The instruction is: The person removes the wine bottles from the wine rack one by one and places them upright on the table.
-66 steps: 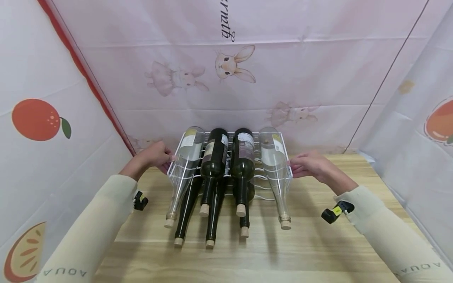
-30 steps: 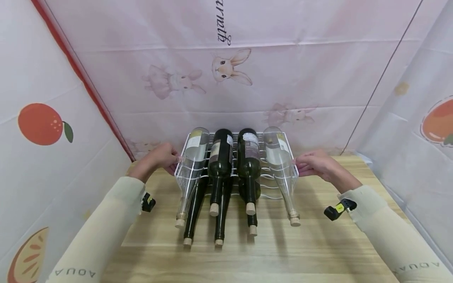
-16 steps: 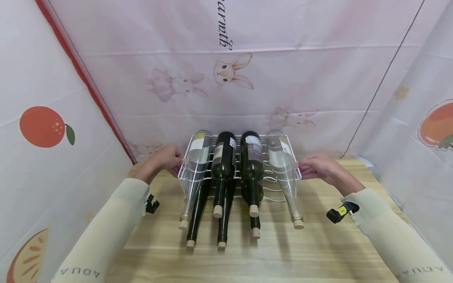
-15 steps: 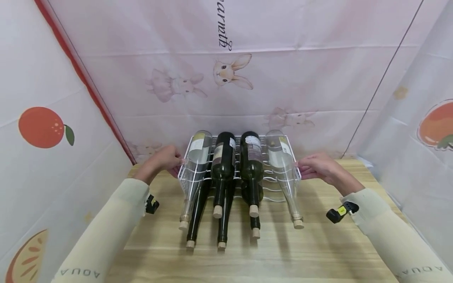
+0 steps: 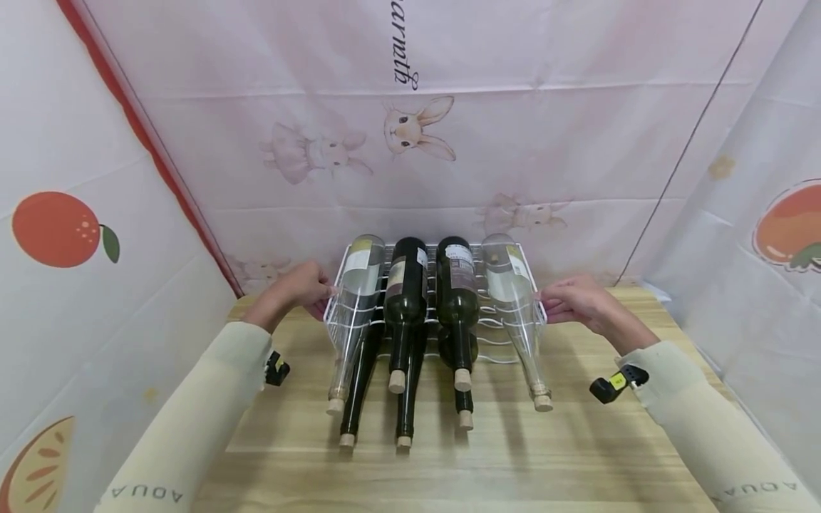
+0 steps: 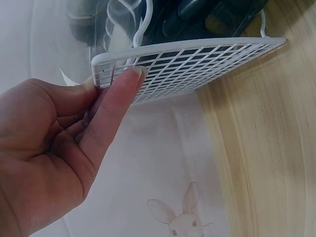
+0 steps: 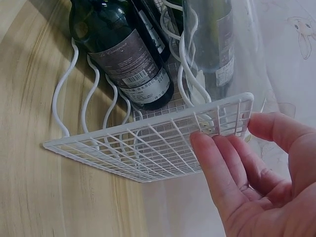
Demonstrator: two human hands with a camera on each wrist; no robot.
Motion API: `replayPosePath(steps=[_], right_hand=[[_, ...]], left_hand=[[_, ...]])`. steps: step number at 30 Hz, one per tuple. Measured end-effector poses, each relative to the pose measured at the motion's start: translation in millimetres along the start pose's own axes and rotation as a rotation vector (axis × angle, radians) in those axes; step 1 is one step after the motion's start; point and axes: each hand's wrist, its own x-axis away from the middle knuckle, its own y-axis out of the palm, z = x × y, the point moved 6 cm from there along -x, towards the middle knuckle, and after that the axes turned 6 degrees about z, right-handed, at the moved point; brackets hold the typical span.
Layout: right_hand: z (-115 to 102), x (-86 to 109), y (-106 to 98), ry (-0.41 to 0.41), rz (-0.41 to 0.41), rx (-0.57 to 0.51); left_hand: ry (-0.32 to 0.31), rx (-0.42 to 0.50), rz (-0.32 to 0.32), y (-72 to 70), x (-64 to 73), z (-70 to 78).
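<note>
A white wire wine rack stands on the wooden table with corked bottles lying in two layers. On top lie a clear bottle at the left, two dark green wine bottles in the middle and another clear bottle at the right. Several dark bottles lie below, partly hidden. My left hand pinches the top corner of the rack's left mesh side. At the opposite side, my right hand holds the upper edge of the right mesh panel, fingers against the mesh.
A pale pink printed curtain hangs right behind the rack. White fruit-printed sheets border the wooden table on the left and right. Bottle necks stick out past the rack's front.
Compared with about two seconds ago, the rack with its bottles has shifted slightly right, both hands still on its sides. Over the last half second it stays put.
</note>
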Motion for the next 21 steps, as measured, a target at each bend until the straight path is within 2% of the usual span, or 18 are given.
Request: replayPosePath(steps=[21], right_hand=[[4.4, 0.0, 1.0, -0.025, 0.025, -0.019]], left_hand=[[-0.023, -0.023, 0.010, 0.8, 0.2, 1.6]])
